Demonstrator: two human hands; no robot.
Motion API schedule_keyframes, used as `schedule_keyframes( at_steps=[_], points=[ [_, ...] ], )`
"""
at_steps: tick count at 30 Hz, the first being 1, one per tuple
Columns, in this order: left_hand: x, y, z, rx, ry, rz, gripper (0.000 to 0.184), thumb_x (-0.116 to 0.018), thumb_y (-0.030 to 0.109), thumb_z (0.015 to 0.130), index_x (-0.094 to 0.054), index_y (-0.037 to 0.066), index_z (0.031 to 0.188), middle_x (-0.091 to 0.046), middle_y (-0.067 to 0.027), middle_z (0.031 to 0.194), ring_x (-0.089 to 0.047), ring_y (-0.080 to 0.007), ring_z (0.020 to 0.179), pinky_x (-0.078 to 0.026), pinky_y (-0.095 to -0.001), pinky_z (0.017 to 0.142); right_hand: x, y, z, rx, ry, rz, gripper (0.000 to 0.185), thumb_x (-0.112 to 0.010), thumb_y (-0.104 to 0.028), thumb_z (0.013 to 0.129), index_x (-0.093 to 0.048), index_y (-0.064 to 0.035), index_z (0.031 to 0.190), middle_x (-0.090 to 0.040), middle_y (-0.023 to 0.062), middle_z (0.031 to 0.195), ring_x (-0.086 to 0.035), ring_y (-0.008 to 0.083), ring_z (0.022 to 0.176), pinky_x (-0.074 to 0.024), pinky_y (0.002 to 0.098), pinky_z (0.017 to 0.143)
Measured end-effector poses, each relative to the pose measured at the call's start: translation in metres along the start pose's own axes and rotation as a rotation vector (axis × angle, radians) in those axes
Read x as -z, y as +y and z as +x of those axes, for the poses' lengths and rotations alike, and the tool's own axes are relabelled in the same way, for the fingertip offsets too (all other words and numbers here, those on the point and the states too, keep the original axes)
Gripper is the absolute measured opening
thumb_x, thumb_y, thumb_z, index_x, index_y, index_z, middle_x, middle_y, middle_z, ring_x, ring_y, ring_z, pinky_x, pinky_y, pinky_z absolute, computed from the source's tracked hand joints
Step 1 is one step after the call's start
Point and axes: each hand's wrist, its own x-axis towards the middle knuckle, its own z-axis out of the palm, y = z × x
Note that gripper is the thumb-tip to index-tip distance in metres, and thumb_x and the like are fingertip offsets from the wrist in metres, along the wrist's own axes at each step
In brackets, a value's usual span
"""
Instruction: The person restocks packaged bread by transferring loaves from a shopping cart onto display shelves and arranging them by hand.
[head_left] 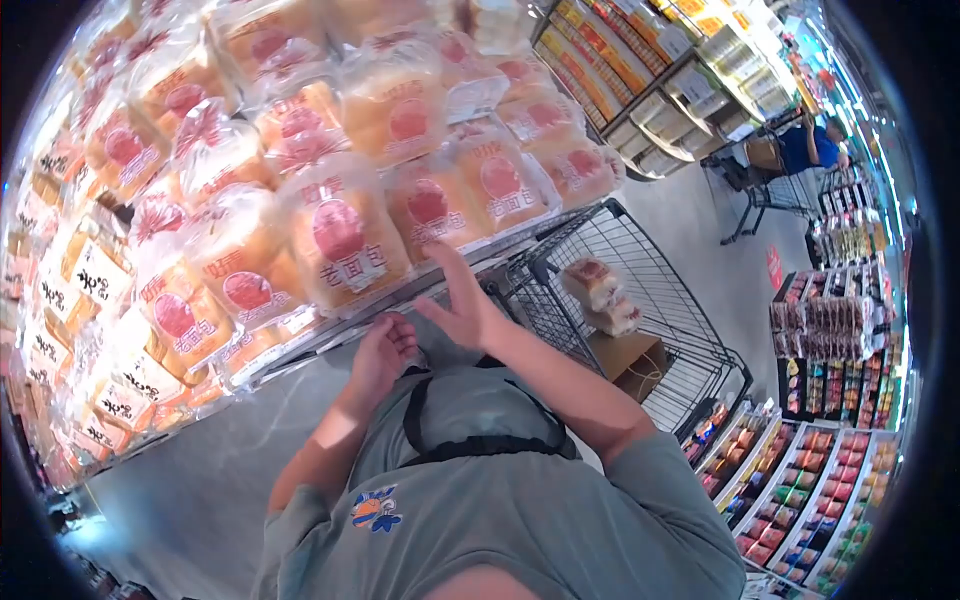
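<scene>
Bags of bread (340, 235) in clear plastic with round red prints are stacked on a display in front of me. My right hand (465, 305) is at the front edge of the stack, thumb and fingers apart, its fingertips close to a bread bag (430, 205); I cannot tell whether they touch it. Lower and to the left, my left hand (383, 352) hangs in front of my body with loosely curled fingers. Nothing shows in either hand.
A wire shopping cart (690, 300) stands right of me, with packaged bread (600, 295) and a brown cardboard box (625, 362) inside. Shelves of packaged goods (810, 490) line the right side. Farther back, a person in blue (810, 150) is beside another cart (765, 190).
</scene>
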Motion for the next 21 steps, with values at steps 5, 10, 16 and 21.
schedule_keyframes(
  at_steps=[5, 10, 16, 21],
  points=[
    [-0.026, -0.019, 0.024, -0.042, 0.064, 0.099, 0.020, -0.049, 0.030, 0.097, -0.055, 0.012, 0.104, -0.060, -0.0019, 0.089, -0.056, -0.0140, 0.081, -0.045, -0.0293, 0.074, 0.047, 0.015, -0.074, -0.141, -0.096, 0.018, 0.056, -0.068, -0.022, 0.086, -0.043, 0.0009, 0.131, -0.046, 0.0227, 0.126, -0.045, 0.0357, 0.121, -0.0356, 0.0405, 0.104],
    [-0.049, -0.077, 0.052, 0.138, 0.024, 0.461, 0.023, -0.050, 0.030, 0.098, -0.054, 0.010, 0.110, -0.060, -0.0018, 0.094, -0.056, -0.0131, 0.083, -0.046, -0.0301, 0.075, 0.112, 0.067, -0.151, -0.342, -0.049, 0.131, 0.043, -0.066, -0.020, 0.087, -0.051, -0.0013, 0.123, -0.054, 0.0174, 0.114, -0.055, 0.0308, 0.107, -0.0438, 0.0381, 0.094],
    [0.013, -0.162, 0.075, 0.212, -0.207, 1.040, 0.031, -0.056, 0.028, 0.096, -0.054, 0.007, 0.119, -0.063, -0.0065, 0.104, -0.060, -0.0163, 0.095, -0.048, -0.0296, 0.082, 0.190, 0.164, -0.243, -0.695, 0.176, 0.083, 0.034, -0.064, -0.017, 0.087, -0.056, -0.0025, 0.116, -0.058, 0.0158, 0.103, -0.059, 0.0277, 0.097, -0.0463, 0.0357, 0.089],
    [0.093, -0.174, 0.039, 0.229, 0.010, 1.364, 0.036, -0.060, 0.026, 0.090, -0.057, 0.004, 0.118, -0.067, -0.0162, 0.102, -0.064, -0.0207, 0.095, -0.049, -0.0326, 0.083, 0.253, 0.247, -0.298, -0.834, 0.336, -0.190, 0.036, -0.064, -0.021, 0.089, -0.054, -0.0014, 0.117, -0.060, 0.0132, 0.103, -0.060, 0.0242, 0.093, -0.0483, 0.0345, 0.082]
  ],
)
